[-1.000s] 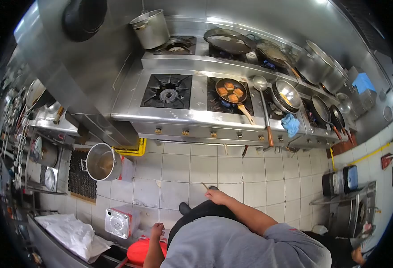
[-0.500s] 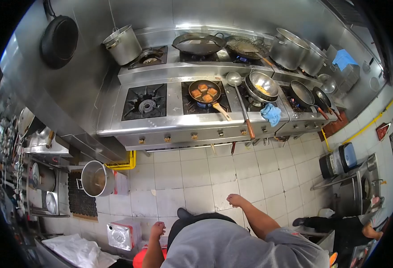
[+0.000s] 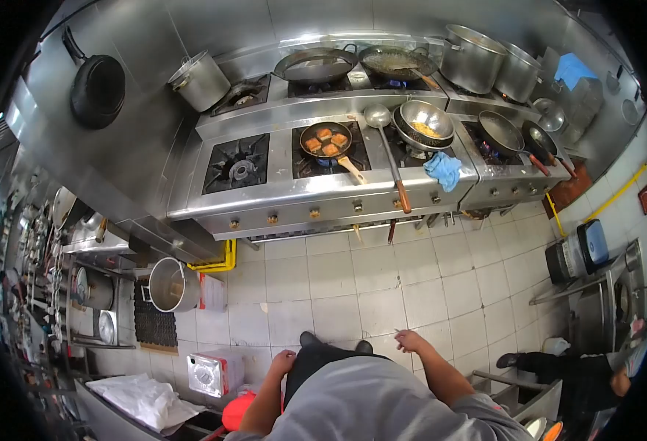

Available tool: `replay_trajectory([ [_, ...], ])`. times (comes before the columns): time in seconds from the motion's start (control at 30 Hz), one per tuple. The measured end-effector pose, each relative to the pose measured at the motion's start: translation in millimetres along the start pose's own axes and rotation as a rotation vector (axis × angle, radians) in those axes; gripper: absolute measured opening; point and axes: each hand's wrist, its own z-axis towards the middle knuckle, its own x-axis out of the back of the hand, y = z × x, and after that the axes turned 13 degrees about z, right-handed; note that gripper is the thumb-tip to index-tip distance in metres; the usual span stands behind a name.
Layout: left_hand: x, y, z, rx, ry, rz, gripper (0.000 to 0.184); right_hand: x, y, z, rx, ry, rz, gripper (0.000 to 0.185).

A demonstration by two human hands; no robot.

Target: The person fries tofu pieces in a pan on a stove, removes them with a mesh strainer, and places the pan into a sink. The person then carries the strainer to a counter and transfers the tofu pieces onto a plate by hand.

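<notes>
The frying pan (image 3: 309,134) is sitting on the stove (image 3: 286,192) ahead-left of the nearer right hand (image 3: 409,340), its handle (image 3: 353,170) slanting toward those fingers, apparently gripping a thin stick (image 3: 397,331), while the left hand (image 3: 284,360) is hanging curled, its contents unclear.

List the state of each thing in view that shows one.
Left hand: clear of stove, grip unclear
Right hand: clear of stove, grip unclear
Wooden-handled pan: holding four browned pieces
Metal bowl: holding yellow food
Blue cloth: crumpled
Front-left burner: bare
Ladle: lying on stove
</notes>
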Motion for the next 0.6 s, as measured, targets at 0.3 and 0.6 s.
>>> replay_trajectory([
  [0.3,-9,8,-12,0.002,-0.011,0.097,0.028,71,75,-35,-0.255,0.207,0.207,0.025],
  [0.6,-3,-28,-19,-0.047,-0.067,0.15,0.026,23,23,-1,0.034,0.258,0.106,0.023],
])
